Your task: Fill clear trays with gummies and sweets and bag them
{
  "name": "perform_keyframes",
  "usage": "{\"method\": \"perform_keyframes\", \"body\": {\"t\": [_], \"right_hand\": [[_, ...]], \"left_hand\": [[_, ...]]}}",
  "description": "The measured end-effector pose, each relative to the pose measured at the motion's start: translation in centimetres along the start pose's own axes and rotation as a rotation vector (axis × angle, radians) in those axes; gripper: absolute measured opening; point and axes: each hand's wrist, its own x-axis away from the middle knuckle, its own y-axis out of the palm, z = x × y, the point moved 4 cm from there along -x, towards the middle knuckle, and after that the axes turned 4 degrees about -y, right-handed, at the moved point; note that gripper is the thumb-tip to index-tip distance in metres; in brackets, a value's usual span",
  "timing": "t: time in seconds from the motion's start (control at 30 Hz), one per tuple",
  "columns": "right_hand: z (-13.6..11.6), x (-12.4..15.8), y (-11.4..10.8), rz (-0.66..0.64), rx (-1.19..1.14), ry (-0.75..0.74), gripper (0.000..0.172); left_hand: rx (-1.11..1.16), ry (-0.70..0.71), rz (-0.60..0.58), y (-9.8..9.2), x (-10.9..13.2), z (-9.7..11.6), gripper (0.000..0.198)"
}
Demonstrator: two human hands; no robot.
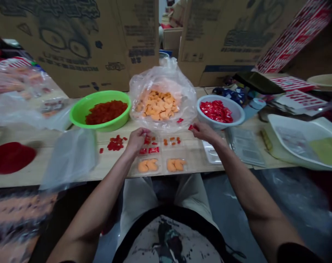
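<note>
While bowls (111, 126) flank the bag (187, 87), right grip (206, 132) pinches red packet (191, 127); left grip (136, 140) unclear.

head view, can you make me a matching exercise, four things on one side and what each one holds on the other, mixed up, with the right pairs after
Things
1. green bowl
2. pale blue bowl
3. clear plastic bag
4. right hand

What each holds
A. pale orange pieces
B. a single red packet
C. a heap of dark orange-red pieces
D. a pile of shiny red packets

Right pairs: 1-C, 2-D, 3-A, 4-B
</note>
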Motion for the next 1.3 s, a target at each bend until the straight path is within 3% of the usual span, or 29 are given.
{"method": "perform_keyframes", "body": {"t": [0.13,0.27,0.43,0.53,0.67,0.8,0.97,1.03,1.13,1.2,1.3], "right_hand": [[-2.3,2.9,2.3,-0.120,0.047,-0.143,0.025],[-4.7,5.0,5.0,-0.212,0.044,-0.266,0.024],[-4.2,6.9,4.3,-0.074,0.082,-0.175,0.039],[-4.4,8.2,3.9,-0.020,0.087,-0.234,0.048],[-5.7,9.8,5.8,-0.020,0.034,-0.371,0.055],[-6.8,10.5,7.3,-0.076,0.011,-0.360,0.060],[-6.6,9.9,5.2,-0.049,-0.064,-0.365,0.061],[-5.4,9.8,3.6,0.030,-0.095,-0.295,0.059],[-1.9,10.2,1.7,0.185,-0.061,0.032,0.062],[0.7,10.8,1.5,0.206,-0.026,0.222,0.066],[2.9,11.1,2.7,0.155,-0.006,0.254,0.075]], "left_hand": [[-0.001,0.047,-0.107,5.1,3.6,0.8,0.024],[-0.377,0.192,-0.075,7.9,5.7,1.3,0.018],[-0.826,0.397,-0.076,7.9,8.2,1.5,0.031],[-0.952,0.531,-0.251,8.4,9.9,0.9,0.044],[-1.036,0.581,-0.414,8.9,11.1,-0.5,0.065],[-1.097,0.599,-0.394,8.9,10.9,-1.5,0.062],[-1.144,0.651,-0.221,10.7,8.3,-2.0,0.059],[-1.155,0.705,-0.243,12.2,7.5,-1.9,0.061],[-1.178,0.770,-0.333,13.8,7.0,-1.6,0.064],[-1.199,0.787,-0.359,14.0,6.8,-1.7,0.064],[-1.225,0.797,-0.347,13.9,6.2,-2.2,0.063]]}}
